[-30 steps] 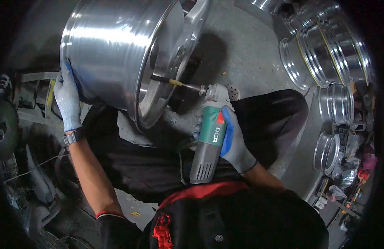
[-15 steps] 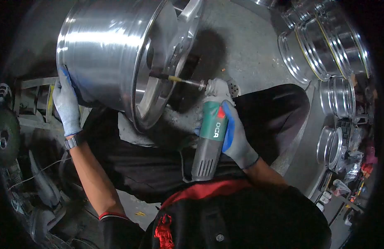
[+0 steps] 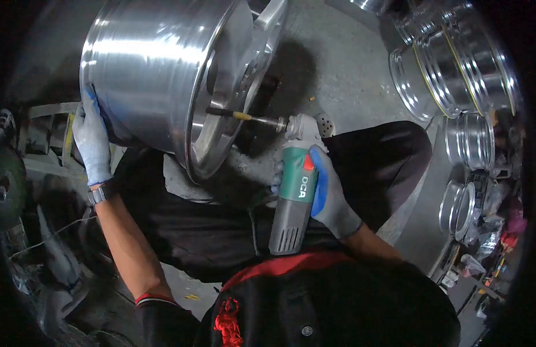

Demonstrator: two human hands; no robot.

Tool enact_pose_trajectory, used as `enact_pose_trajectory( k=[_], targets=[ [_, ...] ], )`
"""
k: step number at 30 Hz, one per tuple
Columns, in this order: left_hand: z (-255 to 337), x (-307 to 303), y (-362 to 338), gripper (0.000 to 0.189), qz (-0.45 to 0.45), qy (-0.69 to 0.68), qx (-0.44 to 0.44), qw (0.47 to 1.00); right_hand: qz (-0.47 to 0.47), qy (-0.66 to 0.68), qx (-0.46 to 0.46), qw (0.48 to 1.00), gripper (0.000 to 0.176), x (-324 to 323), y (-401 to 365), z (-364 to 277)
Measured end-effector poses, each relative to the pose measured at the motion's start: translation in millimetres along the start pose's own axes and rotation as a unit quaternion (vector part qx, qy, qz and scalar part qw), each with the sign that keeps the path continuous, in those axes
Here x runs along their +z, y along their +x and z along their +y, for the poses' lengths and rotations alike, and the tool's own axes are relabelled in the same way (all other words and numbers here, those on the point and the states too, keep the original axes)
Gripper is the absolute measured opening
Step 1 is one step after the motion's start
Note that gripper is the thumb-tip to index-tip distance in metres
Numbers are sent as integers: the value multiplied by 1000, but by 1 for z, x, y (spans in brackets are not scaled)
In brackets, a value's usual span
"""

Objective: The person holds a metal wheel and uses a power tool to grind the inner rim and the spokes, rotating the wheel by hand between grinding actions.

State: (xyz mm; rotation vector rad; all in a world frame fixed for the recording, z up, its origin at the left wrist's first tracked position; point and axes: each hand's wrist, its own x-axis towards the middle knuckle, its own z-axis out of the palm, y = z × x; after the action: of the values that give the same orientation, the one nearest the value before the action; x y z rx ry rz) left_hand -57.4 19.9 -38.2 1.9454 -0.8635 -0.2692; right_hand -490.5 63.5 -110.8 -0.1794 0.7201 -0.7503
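A large polished metal wheel rim [image 3: 146, 75] is tilted at the upper left, its spoked side facing right. My left hand [image 3: 93, 139], in a grey and blue glove, lies against the rim's left edge, with the fingers partly hidden behind it. My gloved right hand [image 3: 331, 191] is wrapped round a green and grey power tool [image 3: 297, 179]. From the tool's head a shaft with a yellow band [image 3: 242, 116] points left, its dark tip inside the rim opening among the spokes.
Several shiny rims [image 3: 453, 69] stand on the floor at the right. Plastic bags and small items [image 3: 491, 237] lie below them. A metal frame [image 3: 51, 139] and a round disc [image 3: 7, 185] are at the left. My bent legs [image 3: 378, 156] flank the work.
The rim, power tool and right hand appear slightly shifted in view. The shaft's dark tip shows a little more clearly inside the opening. Both hands keep their hold.
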Motion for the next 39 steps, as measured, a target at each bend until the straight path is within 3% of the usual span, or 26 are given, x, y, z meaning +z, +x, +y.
enact_pose_trajectory(
  k=[4, 9, 25, 32, 35, 37, 39],
  targets=[
    [2, -1, 1, 64, 3, 27, 21, 999, -14, -3, -7, 1000, 53, -1, 6, -5],
    [12, 3, -6, 60, -3, -39, 3, 999, -29, -14, 20, 999, 53, 3, 3, -8],
    [17, 4, -9, 66, 11, -6, 3, 1000, 0, -34, -16, 999, 55, 2, 7, -7],
    [-1, -4, 6, 63, 8, 30, -1, 1000, -29, -23, -6, 999, 57, 6, 9, -18],
    [3, -3, 5, 62, 7, 47, 29, 998, 7, -38, -38, 999, 58, 9, 12, -30],
    [13, 0, 0, 62, 19, 57, 45, 997, -54, -2, -76, 996, 52, 17, 14, -36],
    [25, 2, -2, 61, 40, 40, 33, 998, -44, -22, -93, 994, 51, 20, 10, -35]
  ],
)
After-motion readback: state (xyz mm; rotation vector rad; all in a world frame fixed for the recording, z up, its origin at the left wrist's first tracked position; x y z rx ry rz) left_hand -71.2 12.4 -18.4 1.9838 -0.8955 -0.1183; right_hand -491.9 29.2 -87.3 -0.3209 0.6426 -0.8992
